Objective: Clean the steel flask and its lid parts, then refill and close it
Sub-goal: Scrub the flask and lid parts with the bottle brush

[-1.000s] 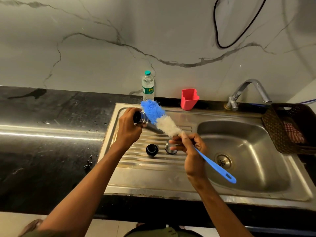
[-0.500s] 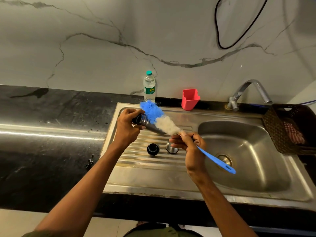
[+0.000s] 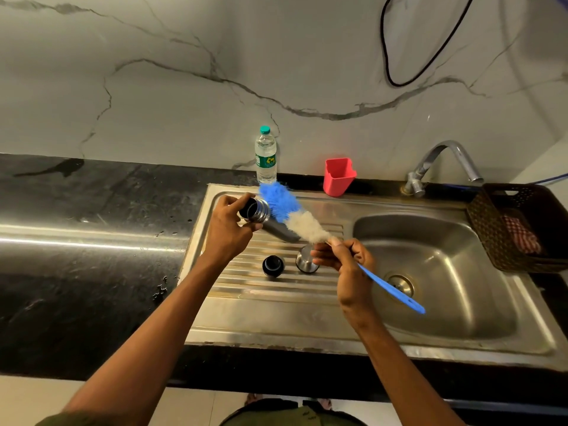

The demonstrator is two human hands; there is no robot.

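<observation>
My left hand (image 3: 229, 229) grips the steel flask (image 3: 267, 221) near its open mouth, holding it tilted over the drainboard with the mouth toward me. My right hand (image 3: 345, 261) holds a bottle brush (image 3: 289, 210) by its blue handle; the blue and white bristles lie beside the flask's mouth, outside it. A black inner stopper (image 3: 272, 265) and a steel cup lid (image 3: 305, 259) stand on the drainboard below the flask. The lid is partly hidden by my right fingers.
A stainless sink (image 3: 436, 272) with its drain lies to the right, under a tap (image 3: 442, 161). A water bottle (image 3: 266, 156) and a red cup (image 3: 338, 176) stand at the wall. A dark basket (image 3: 516, 226) holding a checked cloth sits at far right. Black counter (image 3: 92, 241) on the left.
The flask's mouth has turned a little more toward me in my left hand. The brush handle has swung slightly; its bristles stay beside the mouth.
</observation>
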